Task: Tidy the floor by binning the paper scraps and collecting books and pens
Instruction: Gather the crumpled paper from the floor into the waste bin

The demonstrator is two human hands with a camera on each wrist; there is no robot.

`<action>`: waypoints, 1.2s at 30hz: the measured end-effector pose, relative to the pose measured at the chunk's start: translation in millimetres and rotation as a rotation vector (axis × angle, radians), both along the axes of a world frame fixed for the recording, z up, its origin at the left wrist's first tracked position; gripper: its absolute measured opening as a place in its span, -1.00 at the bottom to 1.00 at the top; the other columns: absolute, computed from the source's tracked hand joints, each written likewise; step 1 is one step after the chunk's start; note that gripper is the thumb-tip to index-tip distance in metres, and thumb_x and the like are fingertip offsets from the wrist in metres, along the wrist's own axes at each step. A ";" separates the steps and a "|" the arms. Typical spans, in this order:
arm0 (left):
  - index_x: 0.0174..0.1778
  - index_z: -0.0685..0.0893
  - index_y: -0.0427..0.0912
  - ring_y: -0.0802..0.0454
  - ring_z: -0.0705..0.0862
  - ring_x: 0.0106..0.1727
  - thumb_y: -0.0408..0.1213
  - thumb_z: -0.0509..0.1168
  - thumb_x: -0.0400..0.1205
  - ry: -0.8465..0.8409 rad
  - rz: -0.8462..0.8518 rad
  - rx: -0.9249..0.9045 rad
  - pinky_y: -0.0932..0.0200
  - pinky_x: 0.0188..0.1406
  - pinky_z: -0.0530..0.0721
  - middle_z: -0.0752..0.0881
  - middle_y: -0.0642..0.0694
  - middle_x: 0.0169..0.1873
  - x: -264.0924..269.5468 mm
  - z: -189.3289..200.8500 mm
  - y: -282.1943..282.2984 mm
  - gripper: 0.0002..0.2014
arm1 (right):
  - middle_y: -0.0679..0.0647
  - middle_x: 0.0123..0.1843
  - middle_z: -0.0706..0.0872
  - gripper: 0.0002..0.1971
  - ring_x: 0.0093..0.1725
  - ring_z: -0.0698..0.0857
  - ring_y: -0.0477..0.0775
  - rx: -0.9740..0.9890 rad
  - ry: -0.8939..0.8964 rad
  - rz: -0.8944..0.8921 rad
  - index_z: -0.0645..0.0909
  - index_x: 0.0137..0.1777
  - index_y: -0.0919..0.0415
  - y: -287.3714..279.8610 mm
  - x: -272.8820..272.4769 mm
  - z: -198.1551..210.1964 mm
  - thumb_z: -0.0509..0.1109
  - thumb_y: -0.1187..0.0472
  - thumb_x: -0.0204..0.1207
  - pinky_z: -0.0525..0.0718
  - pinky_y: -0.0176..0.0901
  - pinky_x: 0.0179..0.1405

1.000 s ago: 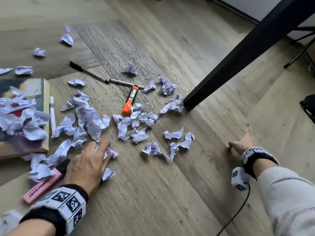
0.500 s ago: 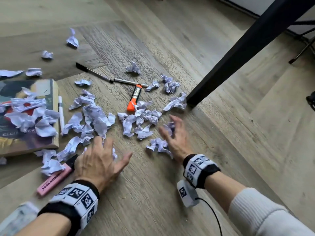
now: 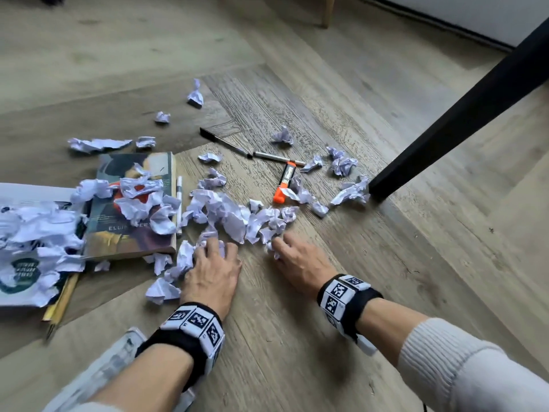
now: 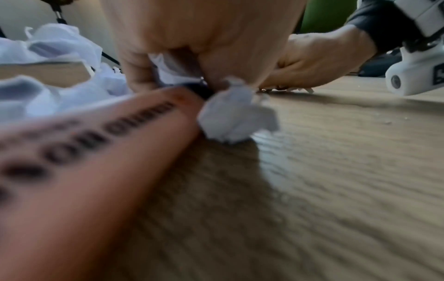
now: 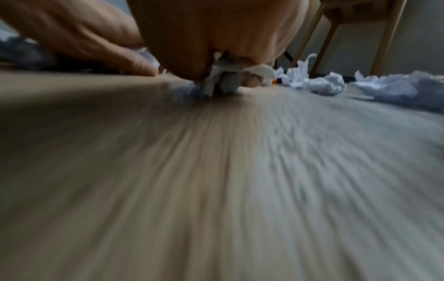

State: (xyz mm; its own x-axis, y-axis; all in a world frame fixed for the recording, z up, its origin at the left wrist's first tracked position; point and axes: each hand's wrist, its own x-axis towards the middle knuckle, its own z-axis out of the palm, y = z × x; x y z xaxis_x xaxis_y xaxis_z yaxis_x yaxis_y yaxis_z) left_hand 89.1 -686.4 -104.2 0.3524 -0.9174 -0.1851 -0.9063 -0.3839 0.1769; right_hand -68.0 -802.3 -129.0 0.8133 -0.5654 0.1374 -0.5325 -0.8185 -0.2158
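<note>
Crumpled paper scraps (image 3: pixel 231 215) are being gathered by both hands on the wooden floor (image 3: pixel 297 337). The fingers of the left hand (image 3: pixel 212 273) are curled around scraps at the near left of the pile, and a pink marker (image 4: pixel 96 152) lies under its wrist. The right hand (image 3: pixel 300 263) is closed on a scrap at the near right.

The gathering step seems to be in hand; next, the handfuls probably need to be lifted and carried to a bin, which is not seen. A book (image 3: pixel 130 209), partly covered with scraps, lies left, and an orange marker (image 3: pixel 285 182) is farther away. A black table leg (image 3: pixel 460 114) stands at the far right; open floor is left near the arms.
</note>
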 end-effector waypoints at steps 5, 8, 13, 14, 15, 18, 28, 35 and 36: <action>-0.04 0.51 -0.13 -0.19 0.70 -0.23 -0.20 0.24 0.68 0.029 -0.099 -0.011 -0.01 -0.43 0.61 0.55 -0.17 -0.13 16.7 2.4 -0.2 -0.91 | 0.14 -0.15 0.57 -0.64 -0.40 0.60 0.18 -0.005 -0.036 -0.115 0.53 0.02 0.20 -16.5 41.1 35.9 0.04 -0.06 0.61 0.45 -0.07 -0.54; -0.16 0.53 -0.18 -0.24 0.69 -0.33 -0.18 0.26 0.65 0.104 -0.097 -0.052 0.03 -0.47 0.59 0.60 -0.19 -0.26 29.8 11.9 2.3 -0.85 | 0.17 0.10 0.50 -0.41 -0.31 0.64 0.14 -0.037 0.221 -0.228 0.42 0.27 0.15 -19.8 77.6 44.6 -0.18 -0.27 0.60 0.33 -0.15 -0.63; -0.19 0.54 -0.16 -0.26 0.68 -0.22 -0.13 0.18 0.63 0.163 0.012 -0.104 -0.03 -0.31 0.57 0.66 -0.18 -0.23 51.8 19.6 10.0 -0.81 | 0.33 0.56 0.14 -0.04 0.38 0.36 0.37 0.147 0.380 -0.414 0.10 0.62 0.12 2.6 115.4 24.5 -0.19 -0.58 0.41 0.60 0.24 0.21; -0.21 0.53 -0.16 -0.27 0.68 -0.19 -0.11 0.17 0.63 0.163 0.036 -0.124 -0.02 -0.29 0.57 0.66 -0.19 -0.22 55.3 20.4 12.6 -0.80 | 0.37 0.60 0.03 -0.09 0.39 0.29 0.37 0.076 0.355 -0.358 0.14 0.57 0.15 8.3 119.7 14.5 -0.25 -0.54 0.46 0.53 0.31 0.26; -0.23 0.51 -0.15 -0.27 0.69 -0.18 -0.11 0.17 0.63 0.157 0.057 -0.133 0.00 -0.28 0.56 0.67 -0.19 -0.22 57.9 22.3 14.8 -0.79 | 0.48 0.63 -0.13 -0.18 0.35 0.30 0.34 -0.006 0.313 -0.296 0.20 0.50 0.17 15.8 122.0 10.1 -0.32 -0.46 0.53 0.50 0.30 0.22; -0.27 0.39 -0.10 -0.20 0.67 -0.20 -0.09 0.14 0.64 0.140 0.090 -0.118 0.05 -0.29 0.52 0.63 -0.13 -0.26 61.9 26.5 21.1 -0.78 | 0.52 0.62 -0.03 -0.53 0.12 0.56 0.31 0.070 0.310 -0.169 0.27 0.40 0.16 29.2 120.2 6.5 -0.07 -0.17 0.71 0.60 0.11 -0.10; -0.20 0.51 -0.10 -0.07 0.62 -0.22 -0.05 0.17 0.63 0.091 0.049 -0.115 0.12 -0.26 0.54 0.68 -0.08 -0.20 57.2 66.9 35.7 -0.79 | 0.22 -0.10 0.51 -0.75 -0.19 0.54 0.14 0.379 0.364 -0.152 0.49 0.18 0.32 44.6 83.8 67.3 0.26 0.16 0.64 0.47 -0.16 -0.49; -0.05 0.61 -0.18 0.03 0.57 -0.25 -0.15 0.14 0.70 -0.001 0.017 -0.131 0.30 -0.38 0.40 0.63 -0.07 -0.22 73.0 121.8 62.5 -0.79 | 0.00 -0.41 0.53 -0.92 -0.59 0.49 -0.16 0.511 0.045 -0.074 0.50 0.07 0.04 73.6 118.2 145.8 0.20 0.21 0.66 0.52 -0.33 -0.62; -0.04 0.62 -0.20 0.02 0.55 -0.25 -0.17 0.14 0.70 -0.008 0.041 -0.134 0.28 -0.35 0.40 0.65 -0.10 -0.20 77.5 132.1 67.4 -0.79 | -0.04 -0.42 0.52 -0.94 -0.55 0.49 -0.12 0.506 0.027 -0.068 0.49 -0.03 -0.01 78.3 127.4 153.4 0.22 0.16 0.65 0.47 -0.31 -0.59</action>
